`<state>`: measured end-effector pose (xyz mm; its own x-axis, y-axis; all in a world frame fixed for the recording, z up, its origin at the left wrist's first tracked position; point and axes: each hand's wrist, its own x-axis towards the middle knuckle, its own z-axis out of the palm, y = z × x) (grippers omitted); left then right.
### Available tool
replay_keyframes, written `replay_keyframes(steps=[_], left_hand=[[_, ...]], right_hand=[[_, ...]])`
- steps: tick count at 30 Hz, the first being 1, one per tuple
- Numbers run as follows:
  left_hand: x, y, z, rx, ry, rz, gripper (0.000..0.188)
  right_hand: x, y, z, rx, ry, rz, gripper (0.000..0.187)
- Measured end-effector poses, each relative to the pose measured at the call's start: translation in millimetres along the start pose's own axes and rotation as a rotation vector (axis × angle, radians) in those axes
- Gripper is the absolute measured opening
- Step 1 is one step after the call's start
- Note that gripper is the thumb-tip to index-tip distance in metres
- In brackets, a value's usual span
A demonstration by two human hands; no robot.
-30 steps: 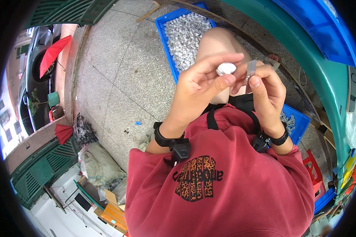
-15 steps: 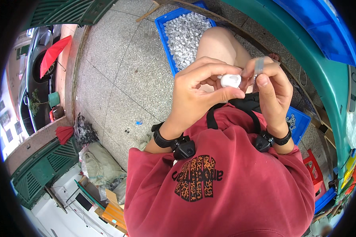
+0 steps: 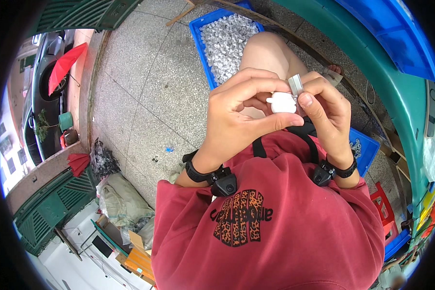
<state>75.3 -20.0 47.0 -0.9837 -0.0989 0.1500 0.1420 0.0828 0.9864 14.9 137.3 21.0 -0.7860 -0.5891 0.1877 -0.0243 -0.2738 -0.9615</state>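
Note:
My left hand (image 3: 241, 104) pinches a small white plastic part (image 3: 282, 103), rounded with a short stub on its left side, between thumb and fingers. Close against it on the right, my right hand (image 3: 327, 101) grips a small flat grey metal piece (image 3: 296, 84) between thumb and forefinger. The metal piece stands tilted at the upper right edge of the white part. Whether the two are joined I cannot tell, as my fingertips cover the spot. Both hands are held up above my lap.
A blue crate (image 3: 201, 53) full of small white parts lies on the floor ahead. Another blue tray (image 3: 369, 157) with small metal pieces is at my right. A green table or bench (image 3: 372, 72) curves along the right side, and a pale sack (image 3: 125, 200) lies at the left.
My right hand has moved left and brought the metal piece against the white part. The white part has turned, so its stub now shows on the left.

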Motion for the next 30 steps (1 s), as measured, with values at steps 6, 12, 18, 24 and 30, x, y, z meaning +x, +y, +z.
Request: replay_keyframes(steps=[6,12,18,24,30], left_hand=[[0.3,-0.5,3.4,-0.074,0.059,0.004,0.027],[-2.5,-0.8,2.2,-0.076,0.053,-0.002,0.033],[0.6,-2.6,6.9,-0.11,0.054,-0.041,0.031],[1.9,-4.5,-0.1,-0.416,0.002,-0.228,0.02],[-2.1,-8.3,1.2,-0.673,-0.024,-0.337,0.03]], right_hand=[[-0.9,-0.6,2.4,-0.093,0.028,-0.031,0.007],[-1.9,6.1,5.3,-0.152,0.047,-0.09,0.006],[-5.0,3.4,7.8,-0.056,0.195,-0.206,0.006],[-1.3,8.4,0.2,-0.104,0.008,-0.391,0.008],[-1.9,5.6,-3.0,0.133,0.048,-0.311,0.009]])
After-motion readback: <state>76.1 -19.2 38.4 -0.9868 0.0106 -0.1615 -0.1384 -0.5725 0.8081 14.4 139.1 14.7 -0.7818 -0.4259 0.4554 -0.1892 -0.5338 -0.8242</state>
